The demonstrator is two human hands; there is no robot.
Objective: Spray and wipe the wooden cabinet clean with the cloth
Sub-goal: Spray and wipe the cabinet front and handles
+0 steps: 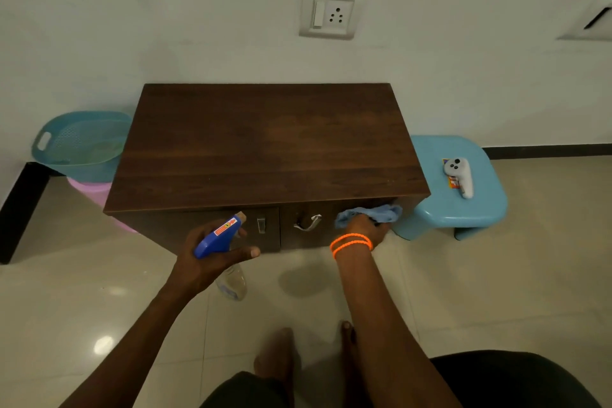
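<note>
Cabinet [265,142] stands against the wall, our right hand [364,228] pressing the blue cloth [374,214] to its front's right edge, our left hand [212,252] gripping the spray bottle [217,237] before open floor [480,291].

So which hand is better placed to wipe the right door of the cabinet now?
The right hand: it presses the blue cloth against the right door. The left hand holds the spray bottle.

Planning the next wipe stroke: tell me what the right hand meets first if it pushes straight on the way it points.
The right hand likely presses its blue cloth into the cabinet's right door; contact can't be confirmed.
</note>
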